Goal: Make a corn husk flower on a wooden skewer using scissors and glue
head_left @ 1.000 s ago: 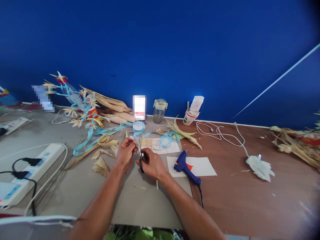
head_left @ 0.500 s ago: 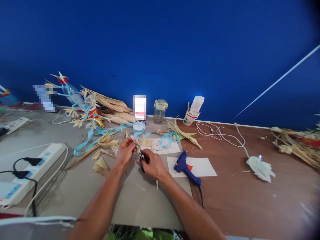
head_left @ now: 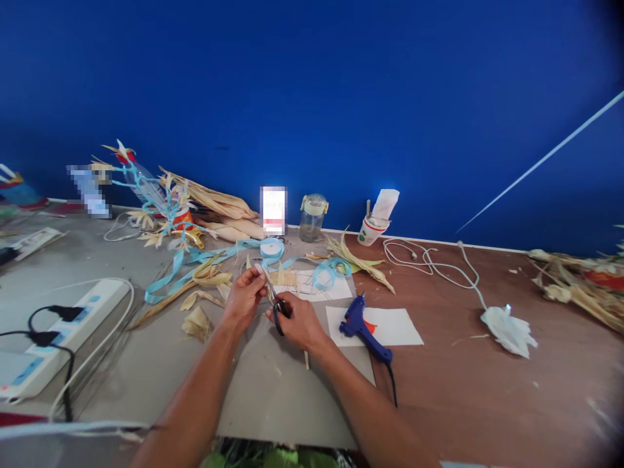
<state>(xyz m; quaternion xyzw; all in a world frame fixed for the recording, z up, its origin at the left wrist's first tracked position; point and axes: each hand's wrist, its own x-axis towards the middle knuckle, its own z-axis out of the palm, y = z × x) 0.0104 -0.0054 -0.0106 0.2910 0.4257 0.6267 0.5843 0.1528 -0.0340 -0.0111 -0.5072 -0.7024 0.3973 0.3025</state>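
My right hand (head_left: 298, 321) is closed round the black handles of a small pair of scissors (head_left: 277, 309), whose blades point up and left. My left hand (head_left: 244, 296) pinches a small pale strip (head_left: 260, 270), likely a bit of corn husk, right at the blades. Both hands meet over a grey mat (head_left: 273, 390) in front of me. A blue glue gun (head_left: 361, 327) lies just right of my right hand, on a white sheet of paper (head_left: 394, 326).
Light blue ribbon (head_left: 175, 273) and its spool (head_left: 271, 247), dried husks (head_left: 214, 208), a glass jar (head_left: 312, 218) and a paper cup (head_left: 370, 229) stand behind. A white power strip (head_left: 58, 325) with black plugs lies left. A white cable (head_left: 439, 263) and crumpled white paper (head_left: 509, 328) lie right.
The hands hold nearly the same place; the scissors and strip have shifted only slightly. The view has dipped a little.
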